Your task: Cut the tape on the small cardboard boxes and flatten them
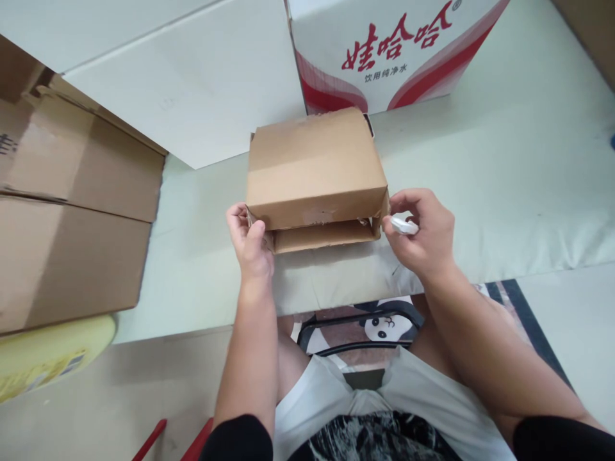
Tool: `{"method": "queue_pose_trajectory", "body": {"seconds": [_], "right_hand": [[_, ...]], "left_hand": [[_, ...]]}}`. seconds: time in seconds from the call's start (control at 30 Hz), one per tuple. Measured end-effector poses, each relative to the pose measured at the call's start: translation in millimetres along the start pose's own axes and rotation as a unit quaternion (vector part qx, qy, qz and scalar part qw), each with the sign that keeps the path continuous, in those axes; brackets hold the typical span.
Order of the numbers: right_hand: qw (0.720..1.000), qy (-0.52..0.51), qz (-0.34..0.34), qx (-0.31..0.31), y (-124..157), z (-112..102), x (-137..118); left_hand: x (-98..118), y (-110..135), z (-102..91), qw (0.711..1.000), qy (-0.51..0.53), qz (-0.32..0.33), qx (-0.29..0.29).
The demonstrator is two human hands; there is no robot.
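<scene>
Over white shorts (319, 387), both forearms (250, 320) stretched forward. The left grip (252, 246) pinched the left flap (268, 241) of a cardboard box (314, 160); the right grip (426, 227) curled round a small white object (404, 225), fingertips at the opposite flap (385, 206). Brown, its near end gaping, the box lay on the table (485, 179) before a red-lettered carton (427, 67).

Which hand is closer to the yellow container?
Left. The left hand is right of the yellow container, gripping the open box; the right hand, on the box's other side, is farther right.

"娃哈哈® 饮用纯净水" on white-red carton (377, 86)
</scene>
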State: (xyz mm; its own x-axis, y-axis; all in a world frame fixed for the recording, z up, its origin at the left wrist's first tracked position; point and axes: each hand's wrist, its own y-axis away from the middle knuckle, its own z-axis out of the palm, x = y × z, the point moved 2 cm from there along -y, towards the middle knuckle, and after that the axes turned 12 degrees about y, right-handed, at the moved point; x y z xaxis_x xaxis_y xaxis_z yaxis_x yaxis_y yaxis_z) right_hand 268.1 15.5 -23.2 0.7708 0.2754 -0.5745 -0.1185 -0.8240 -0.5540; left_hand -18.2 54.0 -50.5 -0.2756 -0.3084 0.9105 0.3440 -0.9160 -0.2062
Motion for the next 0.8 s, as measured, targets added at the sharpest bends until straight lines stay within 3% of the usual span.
{"method": "queue_pose_trajectory", "body": {"seconds": [0.17, 0.4, 0.8], "right_hand": [[0.999, -0.01, -0.003, -0.033, 0.0, 3.2, 0.9], [0.999, -0.009, -0.017, -0.034, 0.4, 6.0, -0.5], [0.999, -0.009, -0.025, -0.043, 1.5, 5.6, 0.6]], "left_hand": [[-3.8, -0.8, -2.8, 0.999, -0.05, 0.018, 0.009], [-7.9, -0.5, -3.7, 0.985, -0.157, 0.058, -0.049], [-7.0, -0.1, -3.3, 0.99, -0.128, 0.051, -0.02]]}}
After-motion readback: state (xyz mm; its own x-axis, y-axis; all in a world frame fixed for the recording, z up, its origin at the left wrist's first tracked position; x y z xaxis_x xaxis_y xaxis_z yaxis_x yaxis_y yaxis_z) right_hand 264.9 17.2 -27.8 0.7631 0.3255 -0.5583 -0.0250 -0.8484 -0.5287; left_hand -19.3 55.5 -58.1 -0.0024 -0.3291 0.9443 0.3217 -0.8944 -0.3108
